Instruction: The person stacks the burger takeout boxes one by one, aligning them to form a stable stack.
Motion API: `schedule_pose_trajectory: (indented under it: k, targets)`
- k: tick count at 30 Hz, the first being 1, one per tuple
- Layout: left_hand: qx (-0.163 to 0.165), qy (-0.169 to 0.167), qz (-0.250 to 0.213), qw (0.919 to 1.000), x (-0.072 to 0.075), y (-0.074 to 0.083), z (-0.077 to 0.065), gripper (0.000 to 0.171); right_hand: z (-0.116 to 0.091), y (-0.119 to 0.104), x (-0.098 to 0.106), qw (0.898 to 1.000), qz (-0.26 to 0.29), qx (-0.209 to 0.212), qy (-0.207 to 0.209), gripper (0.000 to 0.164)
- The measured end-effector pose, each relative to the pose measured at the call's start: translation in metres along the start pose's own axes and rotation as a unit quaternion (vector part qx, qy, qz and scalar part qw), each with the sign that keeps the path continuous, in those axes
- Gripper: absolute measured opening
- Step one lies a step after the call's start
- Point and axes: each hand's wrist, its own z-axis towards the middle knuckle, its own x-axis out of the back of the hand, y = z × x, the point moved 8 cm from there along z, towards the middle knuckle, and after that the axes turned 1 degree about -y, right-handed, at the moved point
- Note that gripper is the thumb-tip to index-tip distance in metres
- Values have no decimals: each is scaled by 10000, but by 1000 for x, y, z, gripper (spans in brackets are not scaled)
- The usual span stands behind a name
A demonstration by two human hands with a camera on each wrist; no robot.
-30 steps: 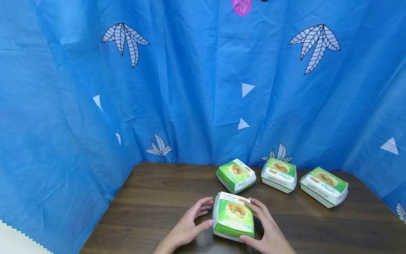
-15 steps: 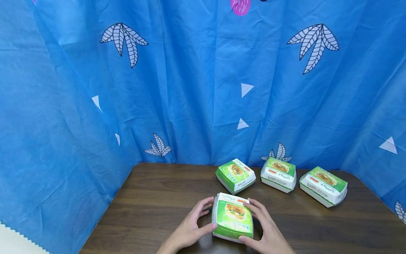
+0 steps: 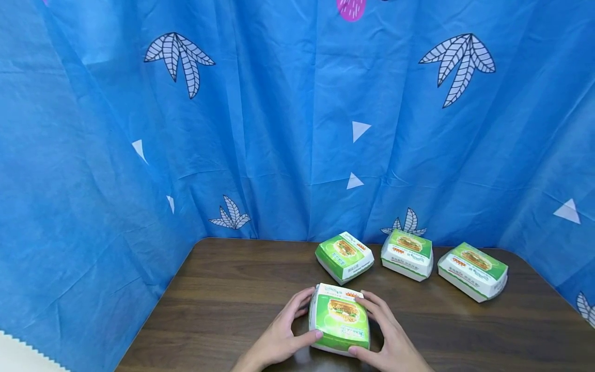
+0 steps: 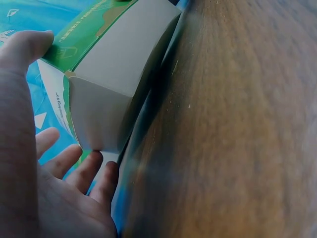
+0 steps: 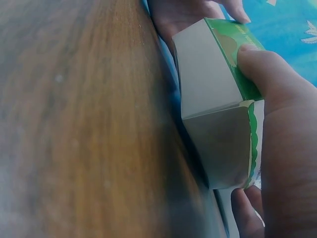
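Note:
A green and white paper burger box (image 3: 343,316) with a burger picture on its lid sits on the table near the front. My left hand (image 3: 283,333) holds its left side, the thumb on the lid's near left corner and fingertips against the side, as the left wrist view shows. From the right, my right hand (image 3: 387,336) grips the same box, thumb at the near edge and fingers on the far right corner. The box's plain white near side (image 5: 203,74) shows in the right wrist view. Some right fingers are hidden behind the box.
Behind the held box stands a similar burger box (image 3: 345,257). Another burger box (image 3: 407,254) and a further burger box (image 3: 473,271) stand toward the back right of the dark wooden table (image 3: 223,289). A blue patterned curtain (image 3: 279,129) hangs around the table's back and sides.
My left thumb has moved from the box's left edge onto its lid, and the left hand has come closer round the box. The right hand keeps its hold; the other boxes stay put.

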Motion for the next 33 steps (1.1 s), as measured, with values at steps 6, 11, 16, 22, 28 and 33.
schedule_pose_trajectory:
  k: [6,11,16,22,28,33]
  targets:
    - [81,-19,67,9999,-1,-1,-1,77,0,0,0,10000,-17,74,34,86]
    - [52,-19,77,10000,0,-1,0,77,0,0,-1,10000,-33,-8,-40,88]
    - [-49,-25,151,9999,0,0,0,79,0,-1,-1,9996,-247,6,-135,89]
    - [-98,-36,276,9996,-1,0,-1,79,0,-1,-3,9994,-246,6,-263,90]
    - [-66,-28,289,9996,-1,-1,-2,78,0,-1,-3,9992,-160,-59,-370,90]
    - [-24,-33,263,9996,-1,-2,-1,78,0,-1,-3,9994,-132,-25,-316,87]
